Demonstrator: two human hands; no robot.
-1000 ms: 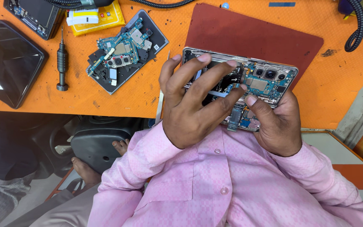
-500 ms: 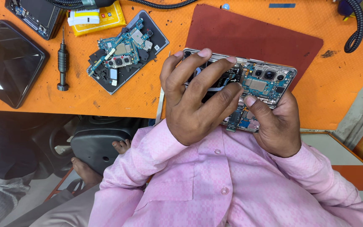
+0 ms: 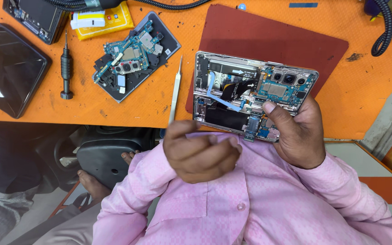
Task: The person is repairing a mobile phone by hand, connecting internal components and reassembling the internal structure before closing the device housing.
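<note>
Orange bench [image 3: 114,109] fills the view, with a dark red mat [image 3: 268,36] on it. Right hand [image 3: 298,136] fingers grip the opened phone [image 3: 250,88] from beneath, thumb pressed on its circuit board, over the mat's near edge. Left hand [image 3: 198,152] hangs free of the phone, fingers curled loosely, holding nothing. Metal tweezers [image 3: 175,88] lie just left of the phone; farther left sit a loose circuit board [image 3: 130,52], a screwdriver [image 3: 66,68] and a dark phone [image 3: 10,70].
</note>
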